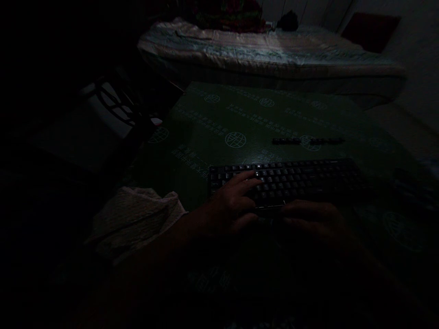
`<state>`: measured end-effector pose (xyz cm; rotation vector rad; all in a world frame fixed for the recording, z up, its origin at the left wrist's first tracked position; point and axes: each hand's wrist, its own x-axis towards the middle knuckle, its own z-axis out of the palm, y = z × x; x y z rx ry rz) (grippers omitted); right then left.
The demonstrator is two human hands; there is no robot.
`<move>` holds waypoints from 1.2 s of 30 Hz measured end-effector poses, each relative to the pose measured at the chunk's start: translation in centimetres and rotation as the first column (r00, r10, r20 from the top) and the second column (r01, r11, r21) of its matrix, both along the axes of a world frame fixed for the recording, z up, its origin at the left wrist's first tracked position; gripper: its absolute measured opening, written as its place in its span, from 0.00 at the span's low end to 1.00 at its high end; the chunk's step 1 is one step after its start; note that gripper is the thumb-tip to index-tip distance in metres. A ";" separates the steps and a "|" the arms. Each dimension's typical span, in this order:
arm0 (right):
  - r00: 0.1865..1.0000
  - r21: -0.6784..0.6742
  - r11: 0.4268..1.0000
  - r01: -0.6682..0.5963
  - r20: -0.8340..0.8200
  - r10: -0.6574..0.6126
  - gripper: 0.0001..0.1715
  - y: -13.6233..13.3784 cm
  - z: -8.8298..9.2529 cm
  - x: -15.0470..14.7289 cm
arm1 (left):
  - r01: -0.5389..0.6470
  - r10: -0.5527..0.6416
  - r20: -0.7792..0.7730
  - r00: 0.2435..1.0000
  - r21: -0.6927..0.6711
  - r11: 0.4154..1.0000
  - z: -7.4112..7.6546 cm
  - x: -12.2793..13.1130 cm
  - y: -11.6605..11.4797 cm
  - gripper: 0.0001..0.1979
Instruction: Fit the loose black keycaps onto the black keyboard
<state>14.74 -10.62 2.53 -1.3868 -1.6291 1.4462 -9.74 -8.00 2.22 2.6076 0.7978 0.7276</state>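
The black keyboard [298, 178] lies before me on the green tabletop [202, 123]. My left hand [236, 198] rests over its left part, fingers loosely spread; my right hand [312, 217] is curled at the near edge, and I cannot tell whether it grips anything. I judge the body stiff and fairly light, its keycaps easily dislodged, best held by the short ends. Darkness swallows its right end.

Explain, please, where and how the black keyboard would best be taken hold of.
Probably by its two short ends, from left and right at once: the keyboard is long and low and seems to lie flat on the green table. The left hand is over its left part, the right hand by its near edge, so neither need cross the other.
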 end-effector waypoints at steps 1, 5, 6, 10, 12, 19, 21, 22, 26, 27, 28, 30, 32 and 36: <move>1.000 0.021 1.000 -0.012 0.006 0.012 0.09 0.0 -0.1 0.0 | 0.002 -0.002 -0.003 1.000 -0.006 1.000 0.0 0.0 0.0 0.06; 0.995 0.180 0.979 -0.096 0.040 0.090 0.09 0.1 -0.8 0.3 | 0.002 -0.002 -0.001 1.000 -0.018 1.000 -0.1 -0.1 0.0 0.05; 0.993 0.242 0.963 -0.115 0.060 0.103 0.09 0.1 -1.1 0.3 | 0.002 -0.002 0.003 1.000 -0.012 1.000 -0.2 -0.1 0.1 0.05; 0.969 0.499 0.843 -0.200 0.229 0.094 0.12 0.3 -2.7 0.6 | 0.007 -0.009 0.023 1.000 0.060 0.998 -0.9 -0.1 0.5 0.06; 0.943 0.602 0.761 -0.242 0.330 0.039 0.13 0.4 -3.5 0.8 | -0.003 0.000 0.027 1.000 0.108 0.994 -1.4 -0.1 0.7 0.06; 0.872 0.817 0.493 -0.299 0.444 -0.208 0.14 0.6 -4.5 0.9 | -0.105 0.103 0.018 0.994 0.218 0.970 -2.3 0.5 0.8 0.04; 0.864 0.824 0.472 -0.312 0.453 -0.221 0.14 0.6 -4.4 0.9 | -0.123 0.125 0.004 0.992 0.222 0.967 -2.5 0.7 0.7 0.04; 0.861 0.827 0.467 -0.313 0.455 -0.228 0.14 0.6 -4.5 0.8 | -0.128 0.132 -0.001 0.991 0.221 0.967 -2.5 0.8 0.6 0.05; 0.865 0.852 0.443 -0.280 0.424 -0.268 0.14 0.4 -5.1 0.7 | -0.148 0.151 0.001 0.988 0.202 0.968 -2.6 1.0 0.3 0.05; 0.864 0.853 0.444 -0.274 0.421 -0.275 0.14 0.3 -5.2 0.6 | -0.152 0.154 0.004 0.988 0.191 0.970 -2.6 1.0 0.3 0.05; 0.863 0.852 0.447 -0.272 0.422 -0.279 0.14 0.2 -5.3 0.6 | -0.156 0.157 0.008 0.988 0.178 0.972 -2.5 1.0 0.3 0.05; 0.858 0.845 0.458 -0.276 0.432 -0.279 0.14 0.1 -5.3 0.6 | -0.168 0.168 0.014 0.986 0.151 0.974 -2.3 0.9 0.1 0.05; 0.866 0.845 0.458 -0.275 0.424 -0.263 0.15 0.1 -5.2 0.5 | -0.185 0.185 0.014 0.983 0.127 0.974 -2.0 0.9 0.0 0.05; 0.877 0.861 0.432 -0.269 0.405 -0.261 0.14 0.2 -5.0 0.5 | -0.212 0.210 0.035 0.977 0.101 0.972 -1.6 0.9 -0.2 0.05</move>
